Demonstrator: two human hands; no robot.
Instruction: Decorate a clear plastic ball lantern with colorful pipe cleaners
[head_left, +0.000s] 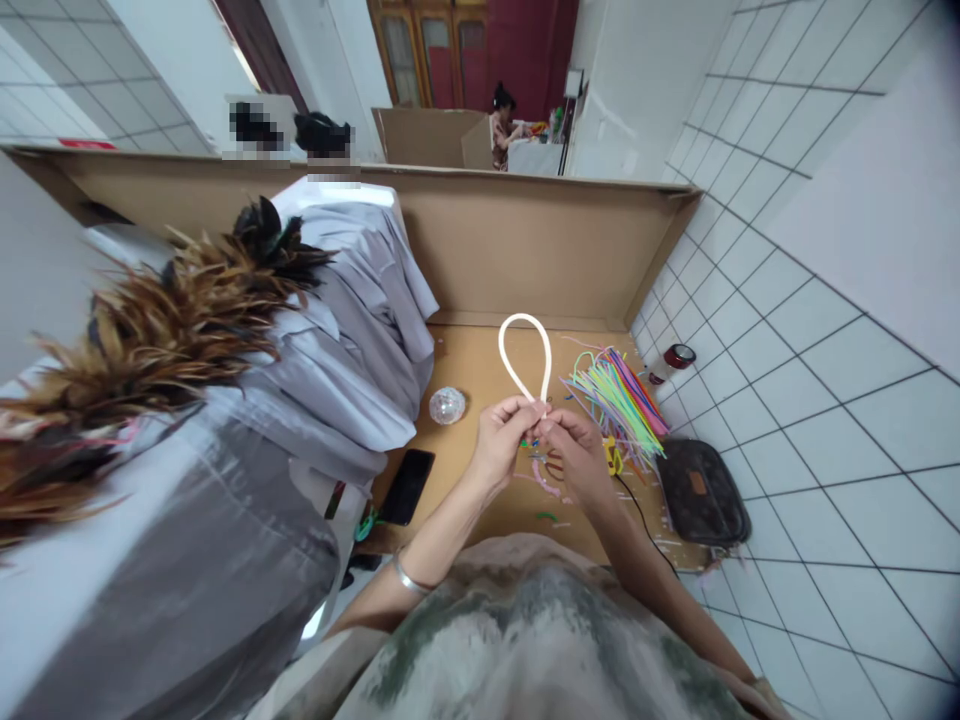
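A white pipe cleaner [547, 350] is bent into a teardrop loop that stands up above my fingers. My left hand [501, 437] pinches its lower end from the left. Close against it, my right hand [577, 447] pinches the same spot, where the two ends come together. The fingertips hide the joined ends. Just to the right of my right hand lies a bundle of coloured pipe cleaners [619, 400]. Yellow-handled scissors [613, 456] are partly behind that hand. Under my hands are a pink curled piece [545, 478] and other small bits.
A clear faceted ball [448, 405] and a black phone [407, 486] lie on the left of the table [495, 515]. At the right are a dark pouch [703, 492] and a red-lidded jar [673, 362]. Grey cloth and brown feathers [172, 310] crowd the left. Cardboard [525, 250] walls the back.
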